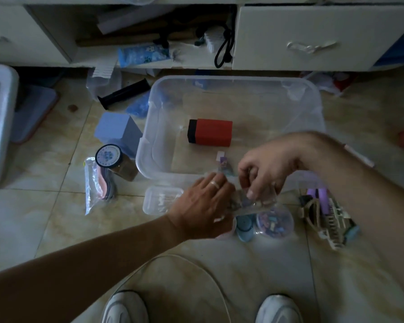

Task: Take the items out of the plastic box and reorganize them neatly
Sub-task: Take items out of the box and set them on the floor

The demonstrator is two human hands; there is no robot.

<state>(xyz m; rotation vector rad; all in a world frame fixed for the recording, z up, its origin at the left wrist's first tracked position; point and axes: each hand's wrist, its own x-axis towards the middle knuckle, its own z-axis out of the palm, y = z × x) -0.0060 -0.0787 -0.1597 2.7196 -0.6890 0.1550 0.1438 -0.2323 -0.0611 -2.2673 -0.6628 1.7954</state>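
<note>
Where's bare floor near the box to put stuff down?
Bare tile lies between the shoes and the hands, and right of the plastic box. Crowded: left of the box around the jar and blue box.

A plastic box (233, 89) is sitting on the floor (44, 217), holding a small carton (211, 135); a jar (117, 163) is standing left, a round tub (275, 222) lying in front.

Inside the plastic box (308, 106), only a red-and-black box (211, 135) and a small packet (223, 163) break its bare floor. Jar (117, 163), blue block (117, 131) and bag (96, 185) crowd its left wall (floor tiles nearer the shoes lie free).
</note>
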